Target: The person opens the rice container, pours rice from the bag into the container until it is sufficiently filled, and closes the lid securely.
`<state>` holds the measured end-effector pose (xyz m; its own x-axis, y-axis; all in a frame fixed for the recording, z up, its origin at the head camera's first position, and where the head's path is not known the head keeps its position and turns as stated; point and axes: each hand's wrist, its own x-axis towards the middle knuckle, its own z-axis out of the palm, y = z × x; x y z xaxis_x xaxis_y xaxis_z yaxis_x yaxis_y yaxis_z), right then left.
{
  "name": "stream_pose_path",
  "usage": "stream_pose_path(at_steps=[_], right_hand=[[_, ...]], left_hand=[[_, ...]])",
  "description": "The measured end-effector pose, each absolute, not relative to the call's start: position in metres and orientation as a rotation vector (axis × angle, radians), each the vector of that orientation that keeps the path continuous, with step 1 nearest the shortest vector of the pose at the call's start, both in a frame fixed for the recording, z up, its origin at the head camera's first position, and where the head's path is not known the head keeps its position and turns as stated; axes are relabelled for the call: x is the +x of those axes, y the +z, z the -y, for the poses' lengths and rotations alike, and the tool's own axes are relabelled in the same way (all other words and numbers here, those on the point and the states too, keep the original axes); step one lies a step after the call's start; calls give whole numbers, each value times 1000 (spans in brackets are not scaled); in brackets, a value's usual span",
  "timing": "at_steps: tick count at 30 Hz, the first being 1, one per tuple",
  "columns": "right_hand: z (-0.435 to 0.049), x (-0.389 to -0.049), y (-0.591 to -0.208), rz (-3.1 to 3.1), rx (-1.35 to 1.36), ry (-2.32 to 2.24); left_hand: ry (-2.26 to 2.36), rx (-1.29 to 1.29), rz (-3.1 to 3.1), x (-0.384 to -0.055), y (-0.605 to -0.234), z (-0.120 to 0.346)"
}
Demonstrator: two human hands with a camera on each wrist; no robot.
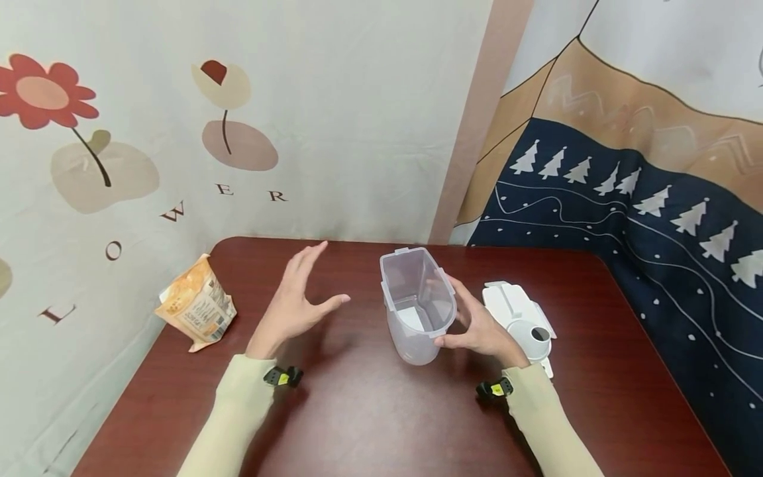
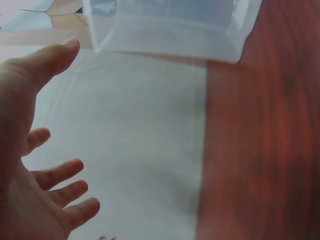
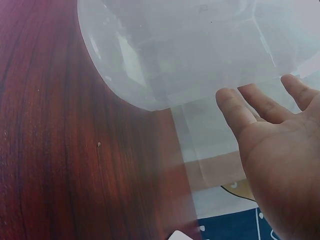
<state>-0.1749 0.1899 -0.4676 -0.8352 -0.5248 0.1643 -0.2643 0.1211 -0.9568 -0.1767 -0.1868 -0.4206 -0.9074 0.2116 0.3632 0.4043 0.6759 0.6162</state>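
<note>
A clear plastic container (image 1: pixel 417 308), with no lid on it, tilts over the middle of the table in the head view. My right hand (image 1: pixel 479 331) holds it by its right side, the thumb near the rim and the other fingers on the side wall. In the right wrist view those fingertips (image 3: pixel 227 97) touch the cloudy wall of the container (image 3: pixel 180 55). Apart from the container, to its left, my left hand (image 1: pixel 292 301) is spread with the thumb out and nothing in it. The left wrist view has the container (image 2: pixel 165 30) beyond the thumb.
At the table's left edge stands an orange and cream food packet (image 1: pixel 199 308). A white lid (image 1: pixel 515 308) with a round spout-like part lies right of the right hand. Printed cloth (image 1: pixel 357 132) hangs behind the dark red tabletop (image 1: pixel 381 424).
</note>
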Motion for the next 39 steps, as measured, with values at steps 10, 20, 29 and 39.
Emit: stream_pose_path(at_steps=[10, 20, 29, 39], right_hand=[[-190, -175, -470, -2196, -777, -1771], [-190, -175, -470, -2196, -748, -1778], [-191, -177, -472, -2120, -837, -1828], [-191, -178, -472, -2130, -812, -1820]], left_hand=[[-798, -436, 2476, -169, -392, 227], [-750, -294, 2325, -163, -386, 280], [-762, -105, 2248, -150, -393, 318], [-917, 291, 2253, -138, -409, 340]])
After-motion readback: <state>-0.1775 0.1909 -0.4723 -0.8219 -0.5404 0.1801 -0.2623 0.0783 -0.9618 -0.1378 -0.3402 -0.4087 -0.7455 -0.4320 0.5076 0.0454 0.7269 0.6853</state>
